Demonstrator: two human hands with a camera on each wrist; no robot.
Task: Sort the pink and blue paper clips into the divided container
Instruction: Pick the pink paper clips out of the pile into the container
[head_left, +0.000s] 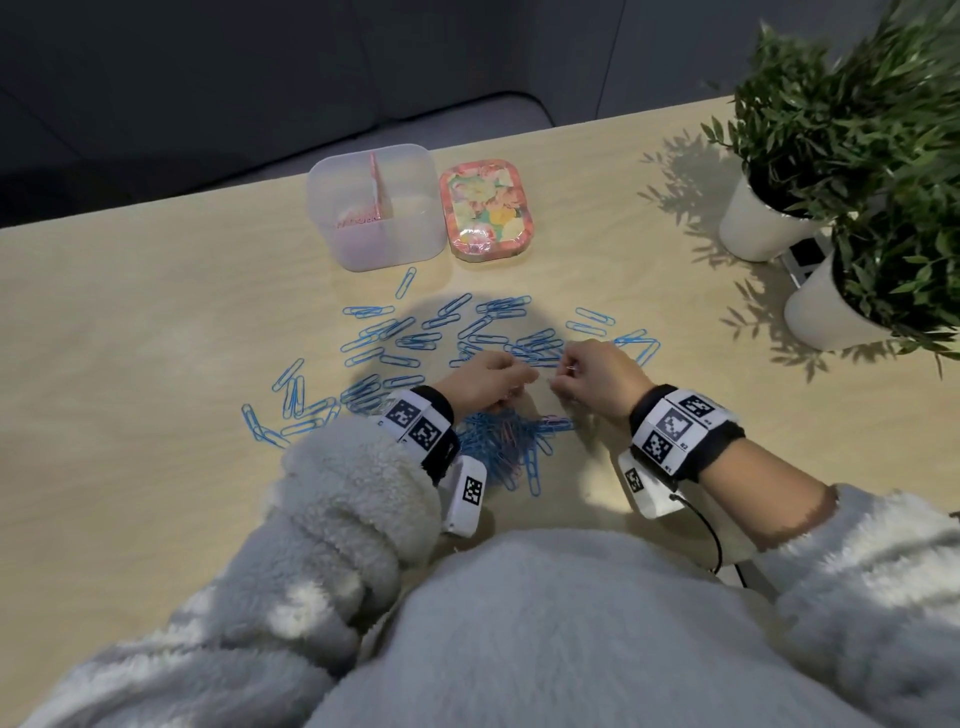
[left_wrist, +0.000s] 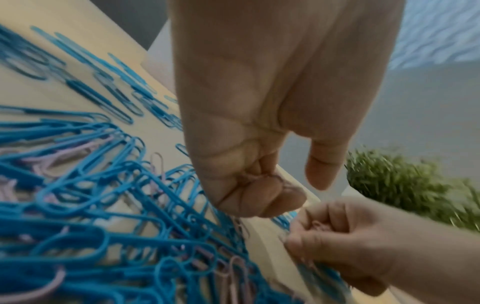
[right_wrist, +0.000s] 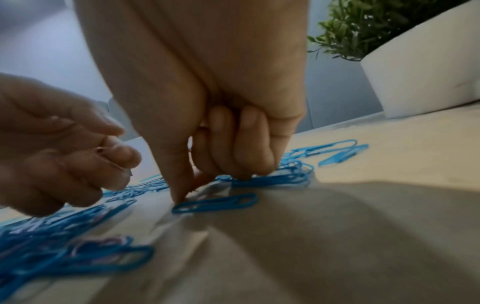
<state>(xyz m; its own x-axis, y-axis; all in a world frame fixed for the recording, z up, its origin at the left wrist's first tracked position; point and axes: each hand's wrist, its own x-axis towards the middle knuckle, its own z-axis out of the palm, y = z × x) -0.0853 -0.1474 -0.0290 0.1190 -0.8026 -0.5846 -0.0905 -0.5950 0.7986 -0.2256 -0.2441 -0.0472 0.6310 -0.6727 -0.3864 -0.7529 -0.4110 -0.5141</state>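
We read this as office or home desk: pale wood-grain tabletop (head_left: 156, 322), two white-potted plants (head_left: 769, 218), floral tin (head_left: 487, 208), scattered paper clips (head_left: 395, 343); dark upholstered seat (head_left: 130, 135) behind. We cannot tell which.

Both hands (head_left: 488, 379) (head_left: 597, 376) meet over scattered blue paper clips (head_left: 415, 338) (divided container (head_left: 376, 208) beyond).

Head view looks down; wrist views closely share the paper clips (head_left: 441, 338).
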